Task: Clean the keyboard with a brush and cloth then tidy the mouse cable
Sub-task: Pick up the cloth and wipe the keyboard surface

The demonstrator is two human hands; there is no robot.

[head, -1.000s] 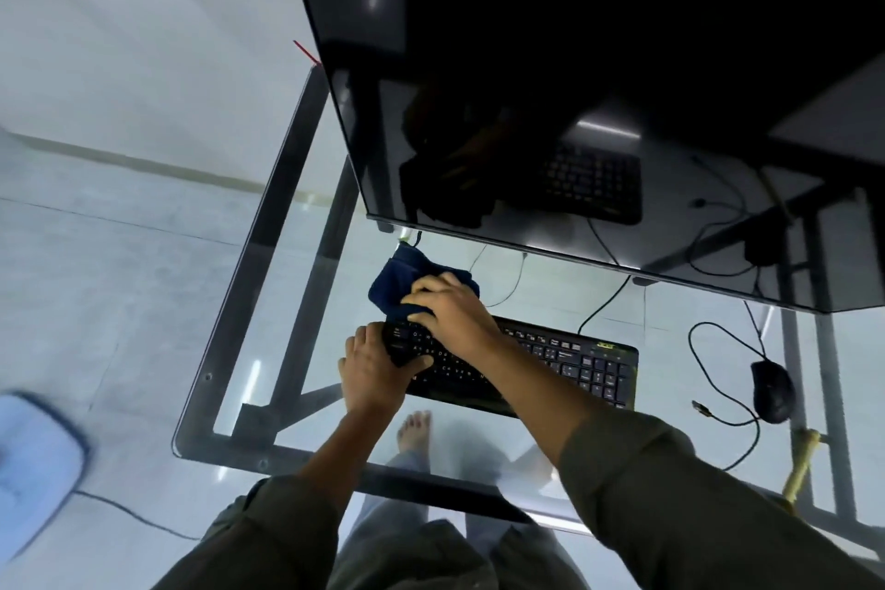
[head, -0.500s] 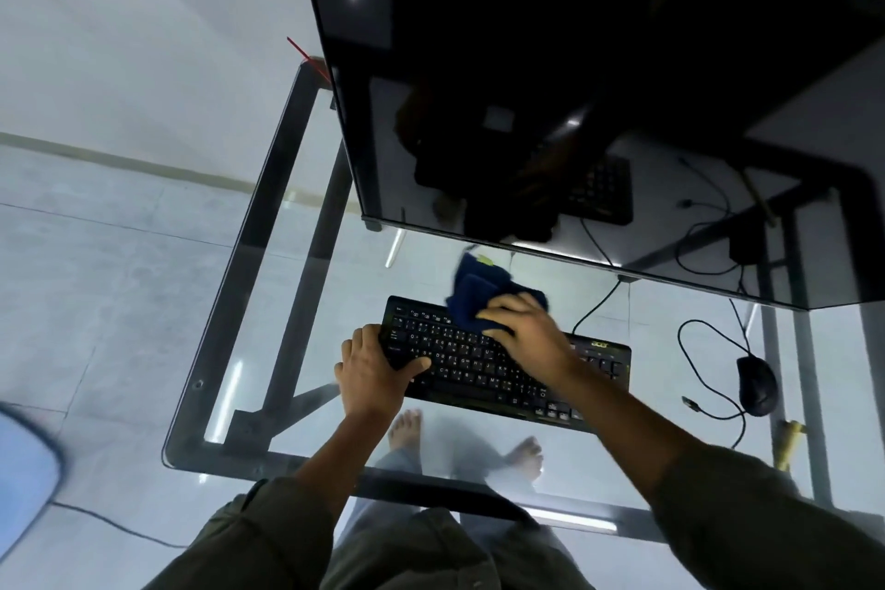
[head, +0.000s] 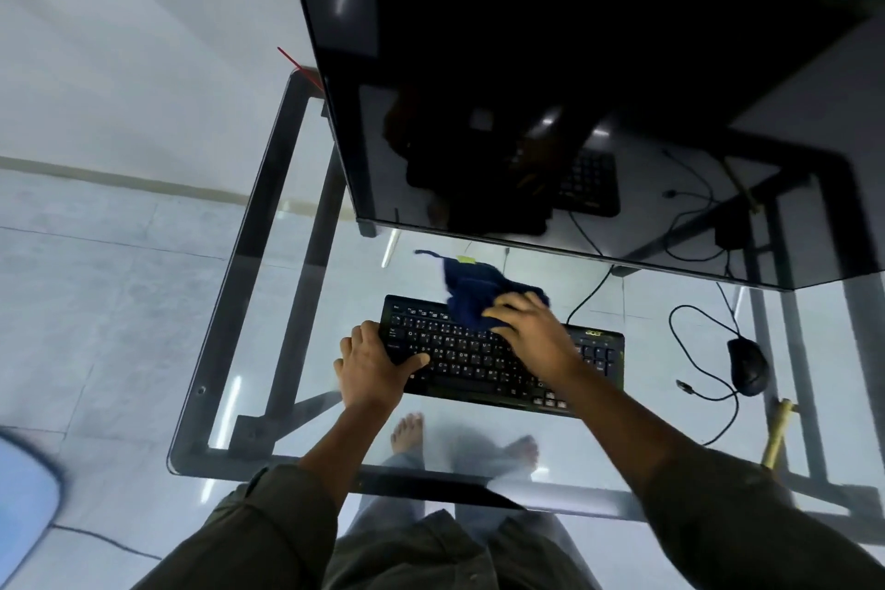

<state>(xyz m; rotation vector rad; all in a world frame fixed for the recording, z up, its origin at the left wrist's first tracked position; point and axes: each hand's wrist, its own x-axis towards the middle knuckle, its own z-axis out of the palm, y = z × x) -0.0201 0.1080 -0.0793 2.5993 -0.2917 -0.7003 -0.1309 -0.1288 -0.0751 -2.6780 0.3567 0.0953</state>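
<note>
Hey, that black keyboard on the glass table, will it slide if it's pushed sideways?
Likely yes: the keyboard lies flat on a smooth glass table, and the left hand grips its left end, seemingly to steady it. It looks thin and rigid, so it should shift as one piece.

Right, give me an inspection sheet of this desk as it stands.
Surface: clear glass desk top on a dark metal frame.
Job's things: black keyboard flat on the glass; dark blue cloth on its upper keys.
Clutter: pale yellow handle at the right edge.
Hands: left hand grips the keyboard's left end; right hand holds the cloth.
Cables: black mouse cable loops loosely beside the black mouse, plug free; keyboard cable runs back.
Surroundings: large black monitor, pale tiled floor, bare feet under glass.
</note>
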